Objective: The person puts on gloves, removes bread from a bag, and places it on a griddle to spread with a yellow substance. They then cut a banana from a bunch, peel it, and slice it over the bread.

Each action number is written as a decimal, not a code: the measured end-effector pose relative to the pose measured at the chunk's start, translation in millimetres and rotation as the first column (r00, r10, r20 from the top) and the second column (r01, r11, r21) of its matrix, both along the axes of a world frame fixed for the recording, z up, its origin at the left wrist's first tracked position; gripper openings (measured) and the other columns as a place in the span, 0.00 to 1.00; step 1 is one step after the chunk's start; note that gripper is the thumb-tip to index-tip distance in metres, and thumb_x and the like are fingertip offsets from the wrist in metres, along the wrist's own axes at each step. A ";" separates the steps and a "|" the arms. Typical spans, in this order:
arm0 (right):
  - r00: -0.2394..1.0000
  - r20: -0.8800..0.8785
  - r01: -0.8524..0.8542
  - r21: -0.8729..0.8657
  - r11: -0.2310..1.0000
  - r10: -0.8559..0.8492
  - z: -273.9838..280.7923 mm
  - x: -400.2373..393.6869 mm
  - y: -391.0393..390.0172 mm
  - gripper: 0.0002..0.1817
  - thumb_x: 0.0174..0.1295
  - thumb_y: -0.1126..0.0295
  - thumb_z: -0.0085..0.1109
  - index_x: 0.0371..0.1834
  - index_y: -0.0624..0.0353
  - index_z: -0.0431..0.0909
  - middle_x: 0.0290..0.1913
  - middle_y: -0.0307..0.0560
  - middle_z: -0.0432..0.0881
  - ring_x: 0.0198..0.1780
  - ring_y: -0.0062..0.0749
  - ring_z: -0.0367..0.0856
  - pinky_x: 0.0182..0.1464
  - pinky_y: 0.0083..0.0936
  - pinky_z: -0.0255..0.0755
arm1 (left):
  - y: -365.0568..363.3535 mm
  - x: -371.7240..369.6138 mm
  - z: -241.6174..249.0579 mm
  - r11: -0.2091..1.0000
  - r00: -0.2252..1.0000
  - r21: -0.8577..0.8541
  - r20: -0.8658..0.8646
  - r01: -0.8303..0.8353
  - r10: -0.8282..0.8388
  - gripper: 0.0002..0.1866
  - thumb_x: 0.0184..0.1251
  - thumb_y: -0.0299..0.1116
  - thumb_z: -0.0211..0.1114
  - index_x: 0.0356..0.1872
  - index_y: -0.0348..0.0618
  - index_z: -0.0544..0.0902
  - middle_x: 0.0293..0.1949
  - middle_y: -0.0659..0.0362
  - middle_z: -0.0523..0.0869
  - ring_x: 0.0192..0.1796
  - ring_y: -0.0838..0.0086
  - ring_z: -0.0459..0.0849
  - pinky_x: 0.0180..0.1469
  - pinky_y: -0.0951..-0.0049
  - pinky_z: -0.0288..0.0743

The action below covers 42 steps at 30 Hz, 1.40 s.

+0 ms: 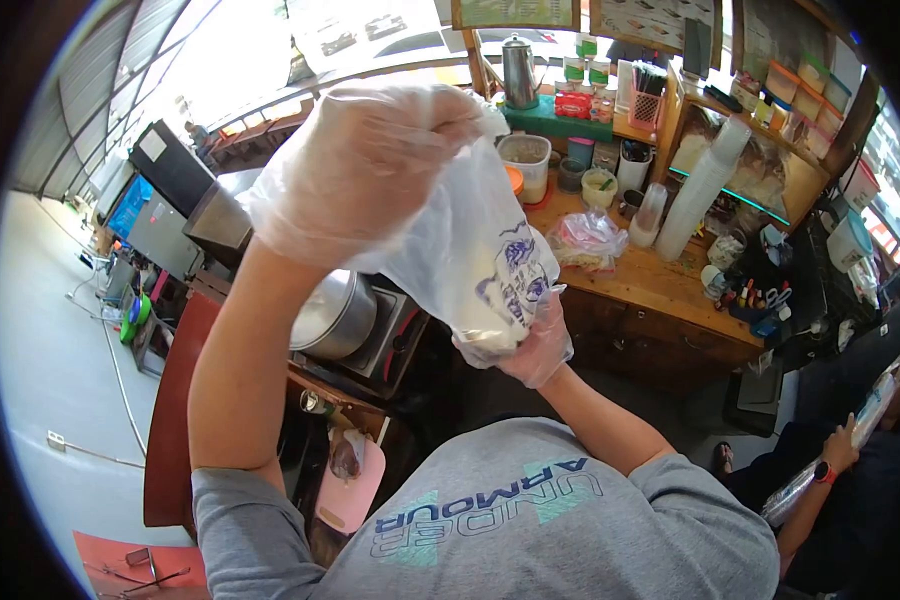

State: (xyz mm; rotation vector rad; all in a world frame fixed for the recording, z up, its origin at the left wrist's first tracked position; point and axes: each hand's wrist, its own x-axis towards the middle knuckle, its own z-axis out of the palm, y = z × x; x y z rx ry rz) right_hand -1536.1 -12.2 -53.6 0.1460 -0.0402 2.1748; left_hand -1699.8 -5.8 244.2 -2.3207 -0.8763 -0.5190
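At mid-frame my plastic bag (515,268) hangs, its long axis slanting from top centre down rightward, the filled end lowest. My left hand (365,165) is clamped on its top; my right hand (540,345) clasps the bottom. My left wrist partly blocks the metal pot (340,318), left of centre. Upper right, a pink basket (646,108) holds dark sticks (649,78).

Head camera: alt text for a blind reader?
A blue-printed translucent bag is held up, the left hand at its top, the right hand at its lower end, both plastic-gloved. Beyond it is a wooden counter with stacked cups.
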 end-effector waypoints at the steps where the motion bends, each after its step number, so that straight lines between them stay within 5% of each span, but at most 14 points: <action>1: 1.000 -0.005 0.011 0.001 1.000 -0.011 0.5 2.2 1.5 0.41 0.72 0.36 0.55 0.83 0.44 0.63 0.82 0.49 0.66 0.80 0.59 0.66 0.80 0.68 0.59 | 1.5 -1.4 0.7 0.986 0.997 -0.163 0.083 0.016 -0.002 0.18 0.63 0.25 0.69 0.54 0.54 0.89 0.49 0.65 0.90 0.42 0.71 0.91 0.47 0.72 0.86; 9: 0.715 0.465 0.148 0.629 0.763 -0.522 -18.4 47.3 19.4 0.36 0.79 0.43 0.41 0.82 0.54 0.64 0.79 0.53 0.72 0.78 0.52 0.70 0.79 0.54 0.65 | 2.3 2.6 27.3 0.991 0.995 0.083 -0.009 0.101 -0.100 0.17 0.62 0.24 0.69 0.53 0.51 0.89 0.49 0.61 0.91 0.40 0.67 0.91 0.45 0.69 0.87; 12: 0.975 0.180 0.108 0.114 0.988 -0.128 -9.6 36.8 10.4 0.35 0.75 0.42 0.47 0.74 0.55 0.73 0.74 0.53 0.78 0.72 0.49 0.78 0.76 0.45 0.71 | 2.1 22.0 17.4 0.974 0.976 -0.187 0.200 0.125 -0.087 0.06 0.73 0.29 0.66 0.42 0.39 0.89 0.37 0.51 0.91 0.35 0.58 0.90 0.42 0.65 0.85; 16: 0.752 0.436 0.283 0.462 0.840 -0.494 -53.0 31.0 17.5 0.33 0.78 0.46 0.38 0.75 0.58 0.71 0.71 0.53 0.79 0.71 0.48 0.78 0.76 0.45 0.70 | 29.9 -4.8 18.9 0.981 0.996 -0.170 -0.040 -0.090 0.084 0.11 0.71 0.30 0.65 0.50 0.44 0.89 0.45 0.53 0.92 0.41 0.58 0.91 0.46 0.66 0.85; 18: 0.909 0.214 0.254 0.397 0.882 -0.358 -3.2 43.2 9.5 0.36 0.74 0.46 0.53 0.74 0.62 0.69 0.68 0.54 0.80 0.69 0.45 0.81 0.71 0.43 0.77 | 42.3 -43.6 19.4 0.912 0.895 0.083 -0.173 -0.402 0.411 0.16 0.71 0.29 0.63 0.58 0.41 0.85 0.43 0.50 0.91 0.42 0.54 0.90 0.50 0.61 0.84; 20: 0.472 0.304 0.374 0.782 0.500 -0.828 -21.5 48.9 24.9 0.34 0.72 0.52 0.48 0.75 0.63 0.68 0.69 0.59 0.80 0.68 0.52 0.82 0.72 0.48 0.76 | 0.6 -42.5 38.5 0.784 0.781 0.039 -0.076 -0.619 0.620 0.21 0.71 0.28 0.62 0.64 0.39 0.80 0.44 0.49 0.90 0.43 0.51 0.89 0.52 0.58 0.83; 21: 0.697 0.378 0.404 0.494 0.770 -0.609 2.3 60.8 32.9 0.33 0.71 0.55 0.48 0.75 0.64 0.68 0.69 0.61 0.79 0.68 0.54 0.82 0.72 0.51 0.76 | -13.2 -39.9 42.6 0.675 0.675 0.033 -0.001 -0.737 0.737 0.26 0.67 0.33 0.68 0.66 0.39 0.80 0.45 0.49 0.90 0.48 0.55 0.89 0.56 0.57 0.82; 22: 0.880 0.329 0.310 0.148 0.939 -0.342 21.6 71.8 38.2 0.32 0.70 0.59 0.48 0.75 0.65 0.68 0.70 0.63 0.79 0.67 0.57 0.83 0.72 0.53 0.76 | -27.5 -31.8 37.6 0.677 0.678 0.036 -0.003 -0.735 0.735 0.26 0.67 0.33 0.68 0.66 0.39 0.80 0.45 0.49 0.90 0.48 0.55 0.89 0.56 0.57 0.82; 24: 0.880 0.331 0.304 0.158 0.939 -0.341 44.2 85.4 39.5 0.32 0.69 0.63 0.50 0.74 0.67 0.68 0.68 0.64 0.80 0.65 0.57 0.84 0.71 0.54 0.77 | -50.8 1.1 20.9 0.938 0.910 0.007 0.245 -0.346 0.334 0.42 0.58 0.39 0.77 0.74 0.37 0.73 0.59 0.45 0.87 0.62 0.54 0.85 0.66 0.58 0.78; 28: 0.632 0.703 0.081 0.358 0.930 -0.326 77.0 98.0 36.6 0.35 0.67 0.64 0.51 0.77 0.66 0.65 0.70 0.62 0.79 0.68 0.54 0.81 0.71 0.52 0.77 | -18.4 28.3 -71.8 0.955 0.973 -0.290 0.192 -0.066 0.125 0.55 0.56 0.48 0.82 0.80 0.38 0.61 0.65 0.46 0.82 0.69 0.53 0.79 0.76 0.57 0.66; 31: 0.660 0.601 0.096 0.528 0.844 -0.451 122.9 108.2 16.6 0.20 0.69 0.70 0.58 0.62 0.67 0.78 0.51 0.51 0.87 0.51 0.36 0.90 0.56 0.31 0.86 | 14.4 17.5 -139.9 0.506 0.773 -0.760 0.582 0.407 0.253 0.47 0.61 0.44 0.80 0.78 0.37 0.66 0.65 0.51 0.83 0.64 0.66 0.82 0.68 0.64 0.76; 35: 0.509 0.752 0.047 0.461 0.886 -0.418 131.6 136.2 49.0 0.17 0.71 0.62 0.61 0.52 0.64 0.85 0.45 0.46 0.90 0.46 0.31 0.90 0.51 0.26 0.84 | -0.2 18.0 -236.9 -0.313 0.730 -0.667 0.549 0.676 0.407 0.36 0.62 0.41 0.78 0.71 0.39 0.79 0.55 0.59 0.89 0.57 0.78 0.84 0.62 0.71 0.78; 38: 0.592 0.693 0.044 0.480 0.876 -0.410 107.4 160.6 83.4 0.17 0.71 0.61 0.60 0.52 0.64 0.85 0.46 0.47 0.90 0.46 0.30 0.90 0.53 0.28 0.84 | -36.8 45.7 -274.8 -0.402 0.802 -0.695 0.538 0.597 0.260 0.28 0.62 0.41 0.79 0.62 0.41 0.87 0.54 0.60 0.89 0.54 0.76 0.85 0.58 0.69 0.80; 42: 0.229 0.493 -0.002 0.862 0.506 -0.839 78.3 199.0 79.0 0.21 0.69 0.57 0.63 0.57 0.62 0.82 0.49 0.49 0.89 0.49 0.33 0.90 0.55 0.32 0.85 | -44.7 40.9 -192.2 -0.275 0.970 -0.939 0.156 0.205 0.188 0.22 0.62 0.35 0.77 0.56 0.39 0.88 0.49 0.59 0.91 0.48 0.73 0.88 0.54 0.68 0.83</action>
